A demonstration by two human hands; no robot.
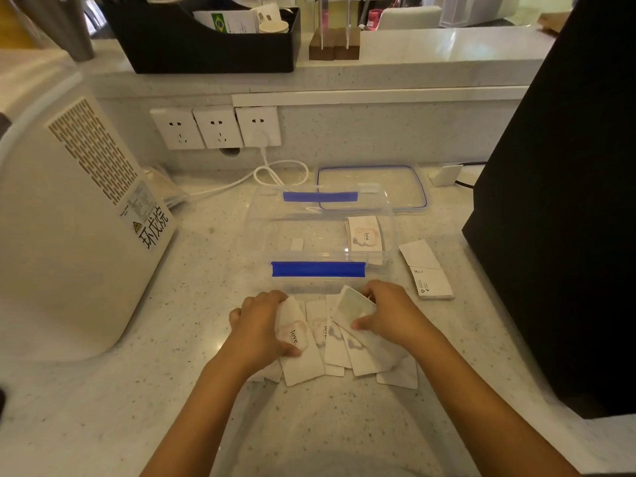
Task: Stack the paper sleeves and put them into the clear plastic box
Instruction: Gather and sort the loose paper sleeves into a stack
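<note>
Paper sleeves [339, 342] lay fanned on the speckled counter [165, 390], just near of the clear plastic box [320, 235], their long axes running roughly near to far and splaying outward toward the near edge. Each sleeve was a flat white strip with curved ends; those face-up bore a faint pinkish blotch and the word "love." The left hand [263, 325] pinched the leftmost sleeve of the fan between thumb and fingers, print uppermost. The right hand [389, 315] grasped one sleeve [354, 304] raised off the pile and tilted, its plain inner face showing. The box stood open, long axis left to right, with blue clasps on its near and far rims; one printed sleeve [365, 234] lay inside at its right end, long axis near to far. Two further sleeves [426, 268] lay blank side up to the right of the box. The lid [395, 185], edged in blue, rested flat behind the box.
</note>
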